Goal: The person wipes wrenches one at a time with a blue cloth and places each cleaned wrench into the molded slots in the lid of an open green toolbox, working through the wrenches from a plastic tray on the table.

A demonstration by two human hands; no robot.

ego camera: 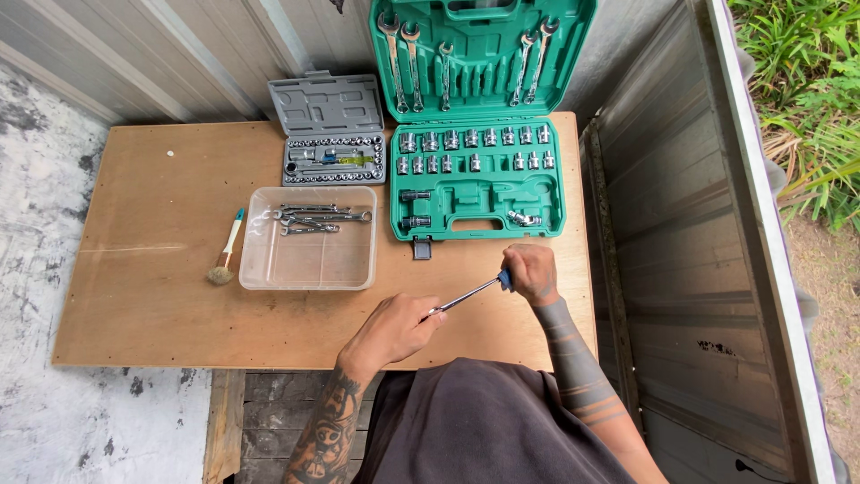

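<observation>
Nearest the body, both hands hold one ratchet above the front edge of the table. Its long axis runs on a slant, from the lower left up to the right, with the blue-handled end pointing toward the green case and the metal end pointing back toward the person. The left hand is closed around the metal end, so the head there is hidden in the fingers (its shape cannot be made out). The right hand is closed on the blue handle, of which only a small patch shows at the fist. Between the two fists the bare chrome shaft is in plain view, clear of the tabletop as far as can be told.

Left of the green case and nearer than the grey case sits a clear tub with a few wrenches lying at its far end. Left of the tub lies a brush, bristles toward the person.

The green case stands open just beyond the right hand, rows of sockets in its tray and spanners clipped in its raised lid, whose top is cut off by the frame. The grey case beside it is open too, its small pieces too fine to tell apart.
</observation>
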